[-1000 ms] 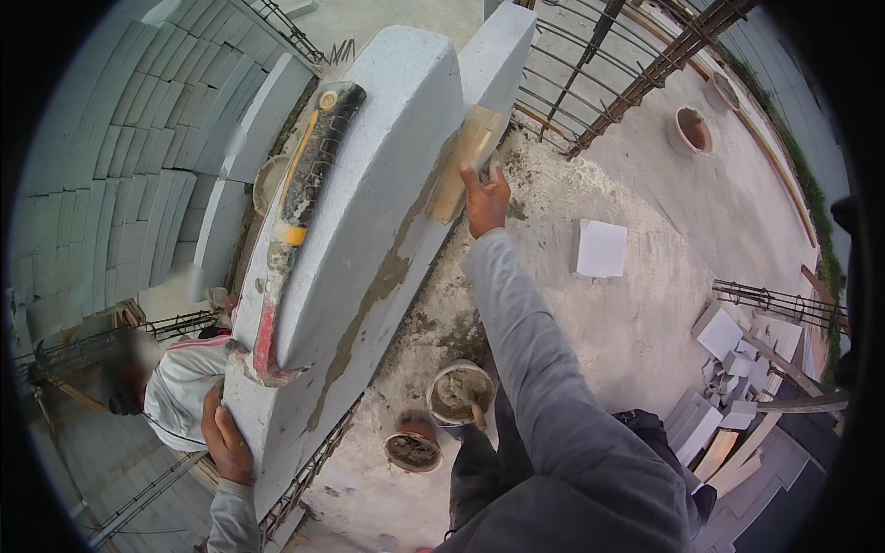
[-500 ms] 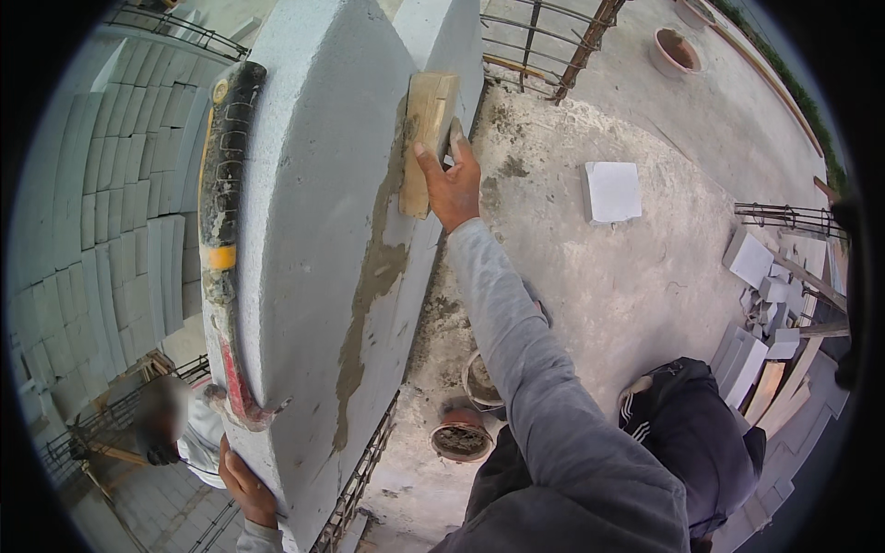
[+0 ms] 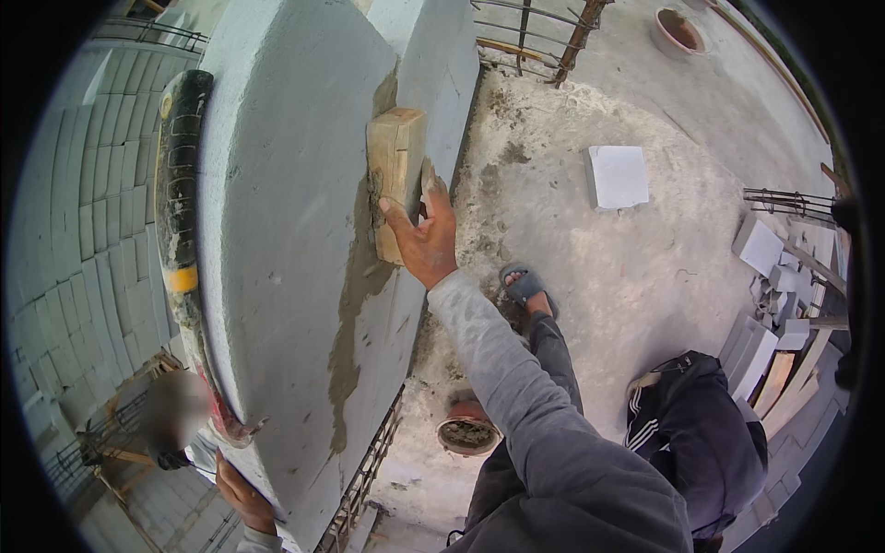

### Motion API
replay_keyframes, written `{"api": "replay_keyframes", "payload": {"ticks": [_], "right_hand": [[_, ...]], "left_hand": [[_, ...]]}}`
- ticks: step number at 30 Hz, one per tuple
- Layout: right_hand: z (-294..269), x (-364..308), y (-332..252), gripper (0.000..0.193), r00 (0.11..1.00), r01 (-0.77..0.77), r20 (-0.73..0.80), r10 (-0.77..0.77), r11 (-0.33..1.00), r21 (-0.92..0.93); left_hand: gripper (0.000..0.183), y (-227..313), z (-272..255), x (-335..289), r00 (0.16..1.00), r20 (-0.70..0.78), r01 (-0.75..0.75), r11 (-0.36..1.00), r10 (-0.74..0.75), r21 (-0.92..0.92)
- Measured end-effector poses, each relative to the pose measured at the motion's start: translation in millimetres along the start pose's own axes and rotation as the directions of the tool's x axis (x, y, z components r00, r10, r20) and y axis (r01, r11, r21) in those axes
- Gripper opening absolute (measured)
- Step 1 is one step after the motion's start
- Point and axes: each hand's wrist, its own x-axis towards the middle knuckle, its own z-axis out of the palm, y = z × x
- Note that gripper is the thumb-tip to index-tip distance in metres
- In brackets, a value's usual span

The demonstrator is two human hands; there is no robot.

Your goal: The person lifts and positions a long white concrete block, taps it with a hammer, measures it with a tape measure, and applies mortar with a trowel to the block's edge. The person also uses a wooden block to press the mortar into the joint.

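One block (image 3: 395, 157), held in the right hand (image 3: 427, 241), met mortar (image 3: 345, 346); the left hand (image 3: 243, 495) touched the wall (image 3: 277, 240), grip unclear, hammer (image 3: 182, 226) just beyond.

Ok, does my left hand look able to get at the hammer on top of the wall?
Probably yes: your left hand rests against the wall, close to the red end of the hammer, and nothing visible lies between them. It would likely need to come off the wall first.
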Motion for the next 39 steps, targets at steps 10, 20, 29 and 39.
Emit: {"api": "replay_keyframes", "payload": {"ticks": [10, 20, 29, 39], "right_hand": [[-13, 104, -7, 0.039, 0.956, -0.271, -0.114, 0.272, 0.962, 0.021], [20, -73, -10, 0.074, 1.000, -0.016, -0.012, 0.016, 0.998, -0.057], [40, -143, -10, 0.060, 0.996, -0.073, -0.064, 0.067, 0.993, -0.091], [31, -36, -10, 0.069, 0.965, -0.241, -0.156, 0.211, 0.946, -0.215]], "left_hand": [[0.058, 3, -2, 3, 1.000, -0.007, -0.026, 1.000, 0.026, 0.015], [0.056, 5, 0, 7, 0.999, 0.010, -0.054, 0.997, 0.053, 0.051], [0.057, 16, 4, 9, 0.994, 0.059, -0.094, 0.995, 0.092, 0.020], [0.055, 4, 2, 12, 0.995, 0.044, -0.084, 0.996, 0.085, -0.020]]}}
